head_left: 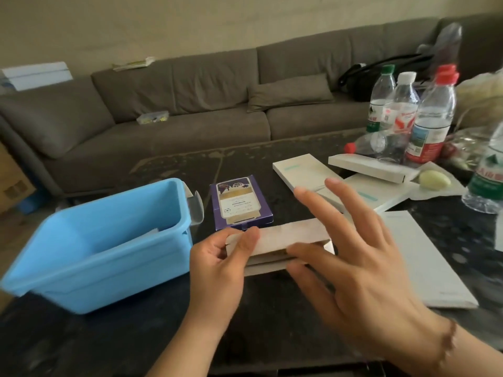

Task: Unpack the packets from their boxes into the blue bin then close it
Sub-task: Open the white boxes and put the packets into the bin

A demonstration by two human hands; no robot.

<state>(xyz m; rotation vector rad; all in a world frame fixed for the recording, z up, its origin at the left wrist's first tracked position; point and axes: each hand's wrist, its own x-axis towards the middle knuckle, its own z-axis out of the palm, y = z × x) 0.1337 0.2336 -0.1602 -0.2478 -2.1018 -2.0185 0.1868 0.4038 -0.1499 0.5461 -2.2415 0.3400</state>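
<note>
Right now I see my left hand point(217, 257) gripping the near-left end of a pale flat box point(280, 240), thumb on top and fingers curled beneath, holding it just above the dark bench point(136, 338). My right hand point(362, 270) is spread wide, fingers straight and fanned; its thumb lies across the open right end of that box, where a darker packet edge point(272, 257) shows in the slot. Whether the thumb is pinching the packet I cannot tell.

The blue bin point(89, 270) stands open just left of my left hand, tilted slightly, with one white packet point(147, 233) visible low inside. A grey latch point(196, 208) sticks up at its far right corner.

Counting: one purple box point(241, 202) lies flat just beyond the held box. Three more white boxes point(302, 170) lie overlapping at the far right, and one larger white sheet or packet point(430, 257) lies near my right wrist. I count four upright bottles point(432, 118) clustered at the far right, one more point(375, 144) lying on its side, and another point(487, 175) cut off by the frame edge. A grey sofa point(190, 110) runs behind.
</note>
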